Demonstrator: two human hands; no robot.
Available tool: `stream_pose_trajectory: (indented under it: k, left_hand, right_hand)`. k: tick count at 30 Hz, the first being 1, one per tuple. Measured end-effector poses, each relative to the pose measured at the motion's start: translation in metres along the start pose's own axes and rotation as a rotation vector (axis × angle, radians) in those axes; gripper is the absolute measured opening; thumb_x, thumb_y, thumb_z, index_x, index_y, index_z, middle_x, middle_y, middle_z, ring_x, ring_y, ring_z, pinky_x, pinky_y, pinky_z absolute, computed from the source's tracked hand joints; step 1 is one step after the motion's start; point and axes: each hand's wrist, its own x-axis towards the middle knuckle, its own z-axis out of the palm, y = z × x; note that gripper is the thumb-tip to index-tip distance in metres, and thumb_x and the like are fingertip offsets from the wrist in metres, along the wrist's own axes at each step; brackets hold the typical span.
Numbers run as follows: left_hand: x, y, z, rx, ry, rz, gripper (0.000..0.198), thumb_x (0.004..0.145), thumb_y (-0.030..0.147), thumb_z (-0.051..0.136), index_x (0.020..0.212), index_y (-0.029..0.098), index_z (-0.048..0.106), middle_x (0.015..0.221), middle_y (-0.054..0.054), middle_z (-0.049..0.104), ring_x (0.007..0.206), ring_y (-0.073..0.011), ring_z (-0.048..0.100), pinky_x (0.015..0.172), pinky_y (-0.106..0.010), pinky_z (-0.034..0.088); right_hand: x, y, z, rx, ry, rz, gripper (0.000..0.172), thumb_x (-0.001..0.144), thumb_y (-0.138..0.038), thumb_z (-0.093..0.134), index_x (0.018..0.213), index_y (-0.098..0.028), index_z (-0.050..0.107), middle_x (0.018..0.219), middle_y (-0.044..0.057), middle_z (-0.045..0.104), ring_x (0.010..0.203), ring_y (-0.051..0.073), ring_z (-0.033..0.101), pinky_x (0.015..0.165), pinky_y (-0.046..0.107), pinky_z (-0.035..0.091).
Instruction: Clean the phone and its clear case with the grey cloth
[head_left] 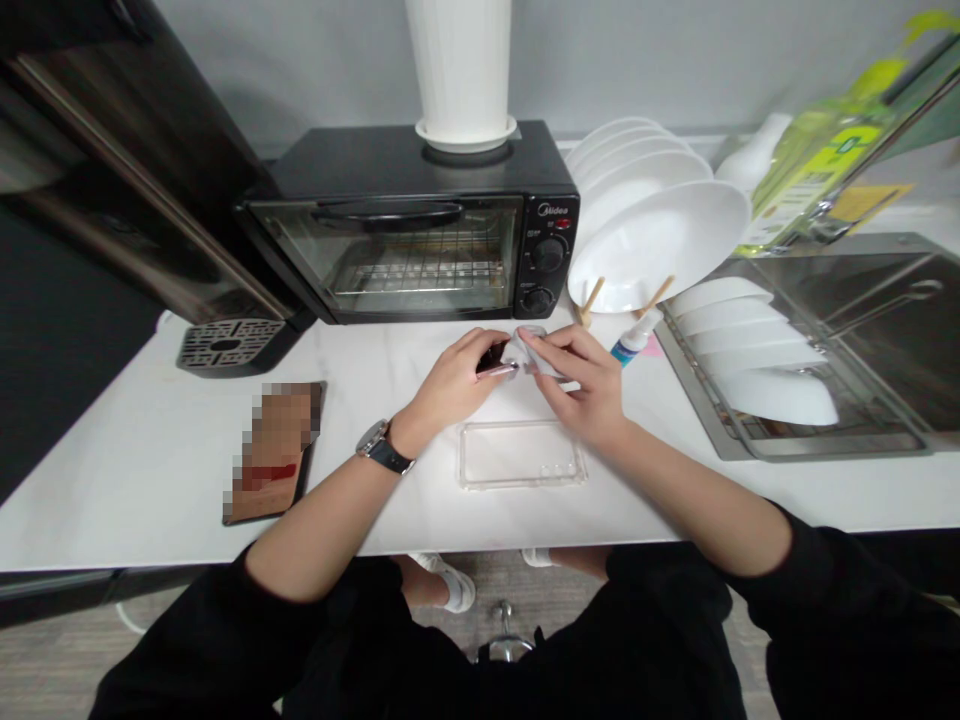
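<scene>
My left hand (461, 378), with a black-strapped watch on its wrist, is closed round a dark phone (495, 362) held above the counter. In my right hand (581, 375) is a crumpled white cloth (534, 352), pinched between the fingers and pressed to the phone's right end. Below both hands a clear phone case (517, 455) lies flat on the white counter. A small spray bottle (634, 340) with a blue label stands just beyond my right hand.
Behind the hands is a black toaster oven (397, 255) with a white pot on top. White plates (660, 240) stand in a rack beside it. Bowls (780, 395) sit at the sink (731, 440) on the right. Another phone or tablet (277, 455) lies at left, near a dark machine (232, 345).
</scene>
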Motion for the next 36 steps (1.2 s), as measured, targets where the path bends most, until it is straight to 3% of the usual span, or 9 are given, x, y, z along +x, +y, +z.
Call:
stream_pose_trajectory:
  k: [7,14,19,25,31,36]
  left_hand:
    - [-0.001,-0.001,0.004,0.033,0.005,-0.017,0.034,0.092,0.01,0.062,0.124,0.019,0.069,0.12,-0.009,0.076,0.111,-0.022,0.072,0.102,-0.037,0.057]
    - [0.002,0.008,-0.003,0.053,0.018,0.043,0.027,0.095,0.016,0.066,0.121,0.018,0.07,0.117,-0.009,0.076,0.11,-0.0229,0.071,0.099,-0.036,0.056]
    - [0.001,0.01,-0.006,0.06,0.056,0.098,0.022,0.103,0.032,0.067,0.12,0.017,0.069,0.116,-0.009,0.075,0.11,-0.0219,0.07,0.097,-0.034,0.055]
    - [0.001,0.01,-0.005,0.066,0.057,0.095,0.023,0.104,0.032,0.066,0.121,0.017,0.068,0.117,-0.01,0.075,0.112,-0.0224,0.07,0.098,-0.034,0.054]
    - [0.0,0.009,-0.003,0.102,0.041,0.033,0.031,0.091,0.01,0.064,0.12,0.019,0.067,0.116,-0.008,0.073,0.111,-0.0232,0.069,0.099,-0.037,0.055]
    - [-0.001,0.012,-0.002,0.072,0.038,0.032,0.029,0.092,0.011,0.063,0.119,0.02,0.068,0.114,-0.007,0.073,0.107,-0.0224,0.07,0.095,-0.036,0.055]
  right_hand:
    - [-0.006,-0.004,0.002,-0.079,-0.102,-0.229,0.056,0.103,-0.014,0.058,0.155,-0.034,0.062,0.098,0.004,0.07,0.08,0.015,0.068,0.063,0.027,0.057]
    - [-0.002,0.004,-0.001,-0.09,0.083,-0.114,0.057,0.101,-0.018,0.066,0.154,-0.039,0.063,0.1,0.004,0.07,0.086,0.017,0.069,0.067,0.03,0.058]
    - [0.001,0.008,-0.002,-0.1,0.102,0.028,0.048,0.099,-0.022,0.065,0.144,-0.037,0.073,0.1,0.005,0.071,0.09,0.02,0.068,0.074,0.037,0.059]
    - [0.002,0.004,0.0,-0.042,0.126,0.093,0.051,0.097,-0.019,0.062,0.143,-0.038,0.073,0.097,0.002,0.069,0.089,0.019,0.067,0.077,0.036,0.058]
    - [-0.003,-0.006,0.003,0.009,0.016,-0.066,0.049,0.101,-0.022,0.064,0.148,-0.037,0.069,0.1,0.004,0.072,0.083,0.017,0.068,0.067,0.031,0.057]
    - [-0.005,-0.011,0.004,0.016,-0.026,-0.164,0.053,0.103,-0.018,0.06,0.152,-0.036,0.065,0.098,0.004,0.071,0.081,0.015,0.069,0.064,0.029,0.057]
